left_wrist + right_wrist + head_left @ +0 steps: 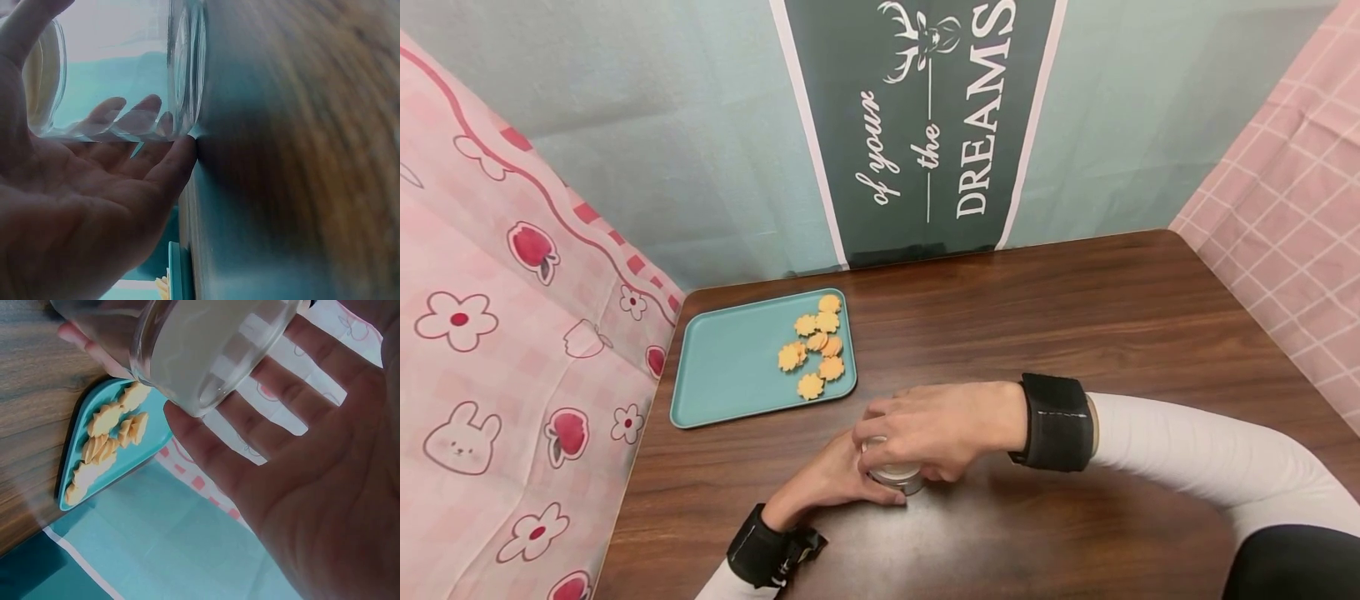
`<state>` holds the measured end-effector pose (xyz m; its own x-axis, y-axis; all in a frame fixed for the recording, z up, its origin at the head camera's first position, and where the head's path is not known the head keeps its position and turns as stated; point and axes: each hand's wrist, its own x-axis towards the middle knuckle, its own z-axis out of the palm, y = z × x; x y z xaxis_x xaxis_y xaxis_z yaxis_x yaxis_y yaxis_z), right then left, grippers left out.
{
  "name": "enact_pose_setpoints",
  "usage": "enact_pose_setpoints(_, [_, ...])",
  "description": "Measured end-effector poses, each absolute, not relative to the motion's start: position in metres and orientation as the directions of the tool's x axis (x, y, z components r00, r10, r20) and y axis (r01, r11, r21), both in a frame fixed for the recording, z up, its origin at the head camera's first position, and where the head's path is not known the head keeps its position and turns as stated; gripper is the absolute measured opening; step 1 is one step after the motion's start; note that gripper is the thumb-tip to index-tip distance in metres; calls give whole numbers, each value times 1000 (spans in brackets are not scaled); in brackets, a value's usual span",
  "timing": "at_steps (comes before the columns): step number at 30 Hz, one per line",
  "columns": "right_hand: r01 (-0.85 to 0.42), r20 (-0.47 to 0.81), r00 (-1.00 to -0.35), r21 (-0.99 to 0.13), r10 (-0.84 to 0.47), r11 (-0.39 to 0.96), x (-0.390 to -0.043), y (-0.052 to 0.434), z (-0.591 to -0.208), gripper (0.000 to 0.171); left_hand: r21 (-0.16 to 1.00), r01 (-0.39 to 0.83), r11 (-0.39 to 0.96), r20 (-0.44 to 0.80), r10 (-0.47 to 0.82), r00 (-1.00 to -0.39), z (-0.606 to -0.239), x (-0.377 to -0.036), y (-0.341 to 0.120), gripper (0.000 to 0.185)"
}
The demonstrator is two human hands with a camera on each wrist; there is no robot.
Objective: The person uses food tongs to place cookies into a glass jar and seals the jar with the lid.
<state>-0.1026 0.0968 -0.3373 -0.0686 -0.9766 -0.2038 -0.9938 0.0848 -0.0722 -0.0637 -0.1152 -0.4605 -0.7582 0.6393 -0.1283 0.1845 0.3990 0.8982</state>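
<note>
Teal tray (730, 367) sits at about 10 o'clock from the hands on the wooden table (1075, 317), with flower-shaped orange biscuits (816, 346) bunched on its right half; tray well apart from the hands. Left hand (831, 479) comes in from 7 o'clock, forearm low, black wrist strap on, fingers wrapped around the near side of a small clear glass jar (895, 477) standing on the table. Left wrist view: fingers (150, 156) lie along the jar wall (119, 69), one fingertip down at the base where glass meets wood, thumb up on the other side, so it grips the jar. Right hand (936, 425) reaches in from 3 o'clock, white sleeve, black strap, palm down over the jar top, fingers curled at its upper part. Right wrist view: fingers spread (250, 419) around the jar's pale lid end (212, 344); contact looks likely but can't tell how firmly they grip. Jar mostly hidden under both hands in the head view; contents unreadable. Left wrist view blurred on the table side.
</note>
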Motion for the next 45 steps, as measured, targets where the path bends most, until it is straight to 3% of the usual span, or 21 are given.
enact_pose_setpoints(6, [-993,-210,-62,-89,-976,82,-104,98,-335,66,895,208,395,-110,647,-755,-459,-65,-113,95])
enact_pose_setpoints(10, [-990,-210,-104,-67,-972,121,-102,99,-334,72,912,228,342,-60,660,-749,-459,-67,-111,96])
enact_pose_setpoints(13, [-977,-173,-188,-67,-967,202,-99,101,-334,84,923,238,302,-24,663,-748,-460,-68,-111,100])
enact_pose_setpoints(17, [-928,-94,-349,-105,-932,358,-90,102,-336,100,908,246,339,-35,646,-762,-461,-67,-111,99])
enact_pose_setpoints(20, [-878,-71,-459,-113,-885,465,-82,101,-336,105,894,234,383,-67,630,-774,-461,-65,-112,95])
enact_pose_setpoints(23, [-842,-78,-526,-95,-847,532,-74,100,-335,105,888,224,401,-87,625,-776,-461,-65,-112,96])
enact_pose_setpoints(35, [-857,-93,-513,12,-853,515,-64,97,-340,84,881,228,415,-96,629,-772,-461,-64,-113,103])
enact_pose_setpoints(45, [-880,-53,-475,53,-878,472,-64,97,-342,64,887,222,405,-90,623,-777,-463,-63,-110,89])
